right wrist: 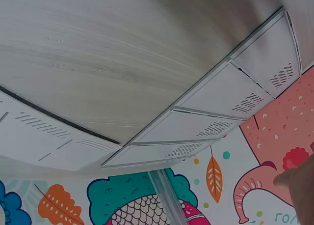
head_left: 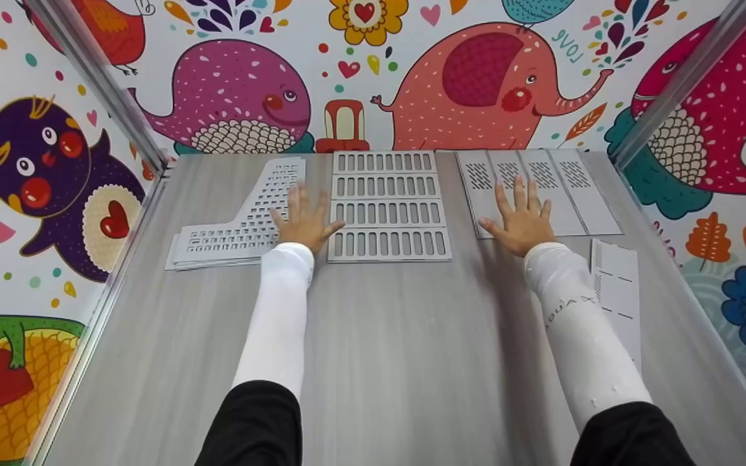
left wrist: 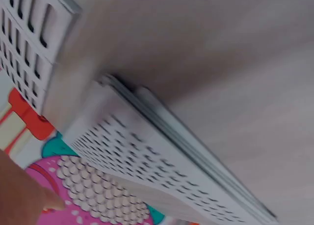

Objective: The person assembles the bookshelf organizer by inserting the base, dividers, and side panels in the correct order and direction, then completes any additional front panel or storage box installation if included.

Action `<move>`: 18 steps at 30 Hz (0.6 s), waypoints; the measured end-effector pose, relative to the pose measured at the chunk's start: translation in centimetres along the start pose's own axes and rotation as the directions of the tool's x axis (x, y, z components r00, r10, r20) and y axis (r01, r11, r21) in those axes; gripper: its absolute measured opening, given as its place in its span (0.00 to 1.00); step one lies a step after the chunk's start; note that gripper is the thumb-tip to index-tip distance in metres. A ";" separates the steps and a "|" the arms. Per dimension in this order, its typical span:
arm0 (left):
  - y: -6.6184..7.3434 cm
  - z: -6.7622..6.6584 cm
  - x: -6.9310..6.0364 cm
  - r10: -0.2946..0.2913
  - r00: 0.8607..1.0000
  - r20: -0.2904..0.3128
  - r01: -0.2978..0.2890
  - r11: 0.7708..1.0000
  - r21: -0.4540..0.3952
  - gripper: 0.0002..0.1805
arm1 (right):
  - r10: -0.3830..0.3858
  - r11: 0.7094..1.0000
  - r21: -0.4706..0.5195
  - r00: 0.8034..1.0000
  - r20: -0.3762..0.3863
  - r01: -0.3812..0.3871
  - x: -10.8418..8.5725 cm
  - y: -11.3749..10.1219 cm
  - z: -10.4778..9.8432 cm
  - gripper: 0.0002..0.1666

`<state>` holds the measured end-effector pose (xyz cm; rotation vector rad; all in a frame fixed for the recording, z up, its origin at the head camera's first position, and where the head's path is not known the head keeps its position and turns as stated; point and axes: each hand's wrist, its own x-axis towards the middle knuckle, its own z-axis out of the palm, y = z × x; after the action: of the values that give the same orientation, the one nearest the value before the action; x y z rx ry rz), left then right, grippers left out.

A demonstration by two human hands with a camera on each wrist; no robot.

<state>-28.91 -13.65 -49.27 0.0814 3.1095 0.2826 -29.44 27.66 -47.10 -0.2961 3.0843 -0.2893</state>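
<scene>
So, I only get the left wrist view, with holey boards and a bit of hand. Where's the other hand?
Observer: In the head view, the right hand is stretched out near four slitted boards lying side by side.
Operator: Is anything else over there?
Observer: Yes, a narrow slitted board, partly hidden behind the right sleeve.
Operator: And are the left hand's fingers curled up?
Observer: No, the left hand has its fingers spread out straight.

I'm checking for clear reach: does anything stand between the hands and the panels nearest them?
Nothing visible does. In the head view, the left hand overlaps the L-shaped perforated panels, the right hand the slitted panels; no object shows in between.
</scene>
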 end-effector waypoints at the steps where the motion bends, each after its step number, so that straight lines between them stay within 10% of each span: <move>1: -1.0 0.2 -0.3 -0.026 0.999 0.019 0.026 1.000 -0.010 0.46 | -0.004 1.000 0.005 1.000 0.009 0.004 0.1 -0.3 0.1 0.52; 6: -5.7 1.6 -2.2 -0.171 0.970 0.170 0.178 0.984 -0.022 0.54 | -0.079 0.997 0.008 0.980 0.182 0.078 0.1 -3.0 1.5 0.51; 11: -8.4 2.6 -4.0 -0.252 0.923 0.290 0.268 0.963 -0.019 0.61 | -0.278 0.958 0.025 0.907 0.318 0.285 0.0 -7.7 4.3 0.45; 15: -9.1 2.3 -4.3 -0.262 0.916 0.303 0.284 0.958 -0.031 0.62 | -0.337 0.937 0.045 0.859 0.386 0.347 0.0 -10.4 6.2 0.45; 18: -9.5 1.6 -4.0 -0.269 0.921 0.281 0.290 0.956 -0.037 0.63 | -0.312 0.945 0.034 0.862 0.399 0.326 -0.1 -11.1 6.7 0.44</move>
<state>-25.34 -22.93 -52.52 -0.2982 2.7822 0.3501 -27.01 15.78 -51.62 -0.7685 2.6252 -0.1554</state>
